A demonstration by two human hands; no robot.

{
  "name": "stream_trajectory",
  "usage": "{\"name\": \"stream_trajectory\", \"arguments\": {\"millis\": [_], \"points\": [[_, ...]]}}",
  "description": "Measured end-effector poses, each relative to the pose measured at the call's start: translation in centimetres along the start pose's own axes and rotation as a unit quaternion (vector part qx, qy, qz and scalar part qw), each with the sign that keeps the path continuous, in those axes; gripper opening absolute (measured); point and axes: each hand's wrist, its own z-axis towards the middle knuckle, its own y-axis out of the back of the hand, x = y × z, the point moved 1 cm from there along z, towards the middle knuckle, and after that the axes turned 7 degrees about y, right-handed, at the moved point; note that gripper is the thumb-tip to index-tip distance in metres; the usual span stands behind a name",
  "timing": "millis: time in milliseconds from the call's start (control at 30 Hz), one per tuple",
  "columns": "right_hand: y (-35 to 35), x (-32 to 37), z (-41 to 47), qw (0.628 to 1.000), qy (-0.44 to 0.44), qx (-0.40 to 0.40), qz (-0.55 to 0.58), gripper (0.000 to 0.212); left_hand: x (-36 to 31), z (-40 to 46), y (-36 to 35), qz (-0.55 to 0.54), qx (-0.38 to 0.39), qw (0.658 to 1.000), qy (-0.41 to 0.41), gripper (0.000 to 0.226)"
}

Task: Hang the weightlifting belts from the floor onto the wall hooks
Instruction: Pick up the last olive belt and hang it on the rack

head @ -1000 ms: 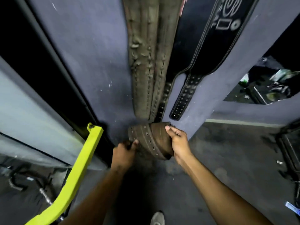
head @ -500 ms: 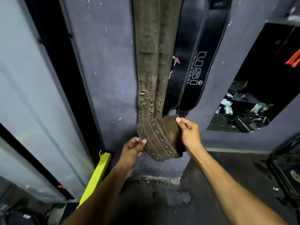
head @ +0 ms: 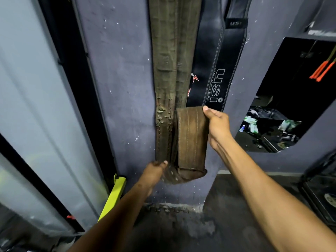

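1. Right hand (head: pixel 217 127): grip closed round the upper edge of the folded end of the brown belt (head: pixel 190 139); thumb tip on the top corner, fingers behind the strap and out of sight. Forearm runs down to the lower right edge.

2. Left hand (head: pixel 154 171): at the lower bend of the brown belt, thumb tip touching the strap's left side. Blurred; the fingers are curled under, and whether they clasp the strap cannot be told.

3. Brown belt: held against the wall (head: pixel 125 88), folded back on itself, stitched face outward, bottom loop just above the floor (head: pixel 227 206). A strip with punched holes shows at the bend, smeared.

4. Olive belt (head: pixel 171 51): hangs flat on the wall, directly behind and left of the brown belt; surface frayed and peeling midway down. Top cut off by the frame, so its hook is not visible.

5. Black belt (head: pixel 216 73): hangs just right of the olive one, lettered "USI UNIVERSAL"; lower end hidden behind the brown belt and right hand, top cut off.

6. Yellow bar (head: pixel 113 195): leans low on the left, beside a dark frame.

7. Opening (head: pixel 283 110), right: dark, with litter inside too small to identify; orange strips at upper right.
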Motion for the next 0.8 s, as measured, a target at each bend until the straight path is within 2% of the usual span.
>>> {"name": "stream_trajectory", "arguments": {"millis": [67, 100, 200, 267, 367, 400, 500, 567, 633, 700, 800], "points": [[-0.1, -0.2, -0.1, 1.0, -0.024, 0.007, 0.009, 0.028, -3.1, 0.3, -0.1, -0.023, 0.018, 0.998, -0.061, 0.046], [-0.2, -0.3, -0.2, 0.999, -0.038, 0.006, 0.018, 0.028, -4.7, 0.3, -0.1, -0.03, 0.046, 0.995, -0.086, 0.047], [-0.5, -0.2, -0.2, 0.995, -0.082, -0.009, 0.06, 0.027, -8.4, -0.5, 0.1, 0.016, 0.135, 0.982, -0.132, 0.021], [-0.9, 0.1, 0.0, 0.99, -0.108, -0.022, 0.084, 0.023, -8.9, -0.9, 0.2, 0.008, 0.154, 0.98, -0.129, 0.02], [-2.0, 1.1, 0.7, 0.987, -0.109, -0.008, 0.118, 0.021, -6.9, -1.0, 0.5, 0.031, 0.237, 0.963, -0.121, 0.051], [-2.5, 1.6, 0.9, 0.988, -0.093, 0.006, 0.122, 0.025, -6.2, -1.1, 0.5, 0.032, 0.241, 0.962, -0.126, 0.049], [-4.0, 2.5, 1.4, 0.992, -0.042, 0.054, 0.109, 0.037, -6.3, -2.0, 0.7, -0.001, 0.179, 0.97, -0.167, 0.023], [-4.0, 2.0, 1.6, 0.997, 0.006, 0.069, 0.029, 0.037, -7.7, -2.8, 0.8, -0.001, 0.169, 0.969, -0.181, 0.015], [-3.0, 0.7, 1.6, 0.981, 0.069, 0.083, -0.162, 0.049, -9.5, -3.2, 1.0, -0.01, 0.172, 0.967, -0.188, 0.013], [-1.2, -1.5, 1.0, 0.928, 0.122, 0.12, -0.332, 0.051, -11.7, -3.6, 1.3, -0.033, 0.168, 0.967, -0.189, 0.015], [0.8, -5.0, -1.1, 0.832, 0.204, 0.193, -0.478, 0.025, -13.8, -3.2, 1.3, -0.099, 0.15, 0.975, -0.131, 0.026]]}}
